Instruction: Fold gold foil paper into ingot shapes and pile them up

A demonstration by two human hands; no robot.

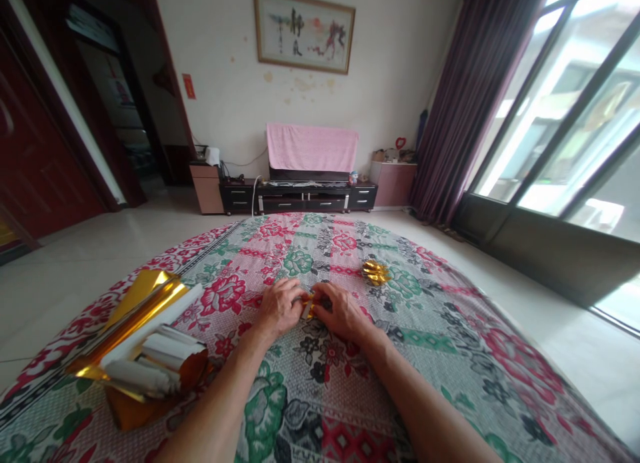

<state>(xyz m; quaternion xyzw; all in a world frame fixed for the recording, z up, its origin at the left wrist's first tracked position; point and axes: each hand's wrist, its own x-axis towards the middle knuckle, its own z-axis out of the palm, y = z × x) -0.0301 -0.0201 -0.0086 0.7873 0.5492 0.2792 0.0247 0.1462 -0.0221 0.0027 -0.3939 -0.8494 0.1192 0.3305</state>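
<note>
Both hands meet low over the middle of the flowered cloth. Between their fingertips is a small piece of gold foil paper (309,310), white on one side and mostly covered by the fingers. My left hand (283,308) pinches it from the left, with fingers bent. From the right, my right hand (340,310) grips the same piece, thumb and fingertips closed together. Beyond the right hand lies a bunch of folded gold foil pieces (376,272). To the left of my left forearm rest gold foil sheets (150,300), some rolled or curled with their white backs showing.
A patterned red, green and grey cloth (430,370) spreads under everything. Across the floor stands a dark low cabinet (285,203) with a pink towel (313,146) draped above it. Purple curtains (465,83) and a large window are to the right, a red door (40,136) to the left.
</note>
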